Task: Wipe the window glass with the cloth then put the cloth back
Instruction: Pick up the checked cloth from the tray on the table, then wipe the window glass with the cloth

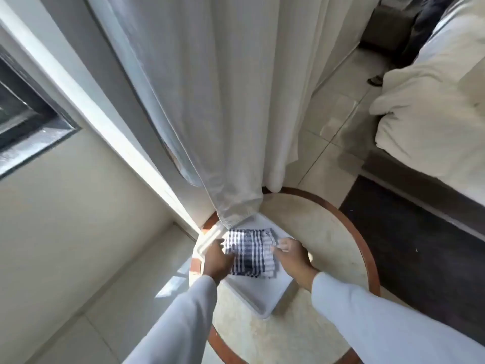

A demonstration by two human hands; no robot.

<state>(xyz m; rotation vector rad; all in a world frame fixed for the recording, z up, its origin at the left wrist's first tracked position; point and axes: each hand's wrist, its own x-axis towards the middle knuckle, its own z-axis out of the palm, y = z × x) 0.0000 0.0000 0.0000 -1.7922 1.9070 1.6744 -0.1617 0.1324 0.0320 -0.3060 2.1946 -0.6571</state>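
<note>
A folded blue-and-white checked cloth (pixel 250 252) lies on a white tray (pixel 265 294) on a round table. My left hand (pixel 218 260) rests on the cloth's left edge, fingers pressed on the fabric. At the cloth's right edge my right hand (pixel 294 254) pinches the fabric with its fingertips. The window glass (pixel 18 122) shows at the far left, in a dark frame, well away from both hands.
The round table (pixel 330 232) has a pale top and a brown wooden rim. White curtains (pixel 210 101) hang down onto its back edge, touching the tray. A bed with a cream duvet (pixel 430 106) stands at the right, beside dark carpet (pixel 420 248).
</note>
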